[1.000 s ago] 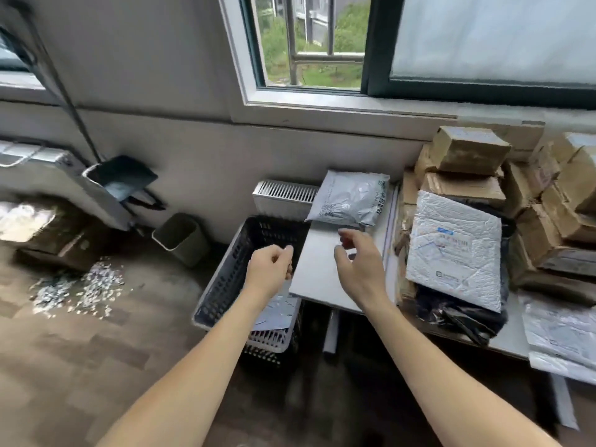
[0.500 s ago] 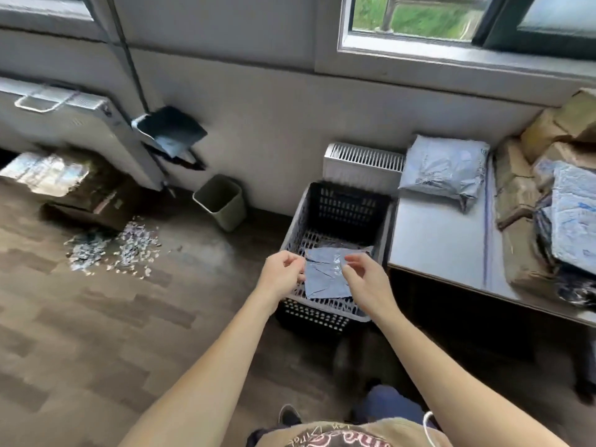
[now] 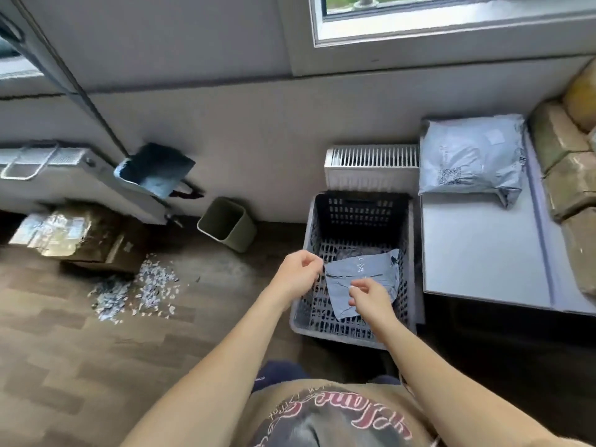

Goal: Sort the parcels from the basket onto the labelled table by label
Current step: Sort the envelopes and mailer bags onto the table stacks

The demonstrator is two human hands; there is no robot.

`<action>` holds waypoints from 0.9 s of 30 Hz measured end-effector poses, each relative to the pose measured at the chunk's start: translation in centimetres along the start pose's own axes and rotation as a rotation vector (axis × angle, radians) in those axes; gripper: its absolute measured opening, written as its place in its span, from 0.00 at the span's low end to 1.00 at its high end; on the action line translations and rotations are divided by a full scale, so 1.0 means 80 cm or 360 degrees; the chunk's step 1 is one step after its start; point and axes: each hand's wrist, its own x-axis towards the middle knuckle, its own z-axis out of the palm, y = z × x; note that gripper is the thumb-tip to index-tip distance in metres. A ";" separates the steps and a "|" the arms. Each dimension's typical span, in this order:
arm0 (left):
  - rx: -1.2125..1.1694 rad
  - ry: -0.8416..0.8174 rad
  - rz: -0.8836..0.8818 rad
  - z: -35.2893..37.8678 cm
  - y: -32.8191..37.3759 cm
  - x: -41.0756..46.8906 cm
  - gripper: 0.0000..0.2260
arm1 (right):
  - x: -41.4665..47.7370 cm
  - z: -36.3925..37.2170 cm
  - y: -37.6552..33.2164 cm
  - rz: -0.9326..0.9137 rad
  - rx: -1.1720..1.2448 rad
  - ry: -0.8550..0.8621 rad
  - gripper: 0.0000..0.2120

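Because each parcel has to be read before it gets a place, the flat grey parcel (image 3: 364, 275) appears lifted just above the floor of the basket (image 3: 310, 240). It is turned face up and stretched between both hands, which I judge is meant to smooth the creased film so the markings show. In the head view, the only one given, the left hand (image 3: 298, 274) sits over the basket's left wall. Its fingers are curled tight, and the tips pinch the parcel's left corner. The right hand (image 3: 371, 300) is over the basket's near half, thumb and forefinger nipped together on the parcel's lower face and the other fingers folded beneath. How much they grip underneath is hidden.

Just right of the basket stands the table (image 3: 477, 253), its near stretch bare, probably left free for sorting. A plump grey mailer (image 3: 471, 159) lies at the table's far end, right of the basket's back wall, and brown parcels (image 3: 567, 179) are stacked farther right.
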 end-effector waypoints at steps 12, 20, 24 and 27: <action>0.0478 -0.0590 -0.0124 0.065 -0.035 0.235 0.03 | 0.127 0.034 0.039 0.0548 0.0490 0.0582 0.11; 0.0859 -0.0720 -0.0298 0.148 -0.146 0.439 0.11 | 0.253 0.135 0.123 0.0834 0.0604 0.0613 0.10; 0.0874 -0.0598 -0.0352 0.200 -0.184 0.517 0.24 | 0.300 0.164 0.162 0.0836 0.0505 0.0463 0.13; 0.0898 -0.0509 -0.0431 0.231 -0.208 0.546 0.25 | 0.316 0.162 0.184 0.0870 0.0480 0.0480 0.13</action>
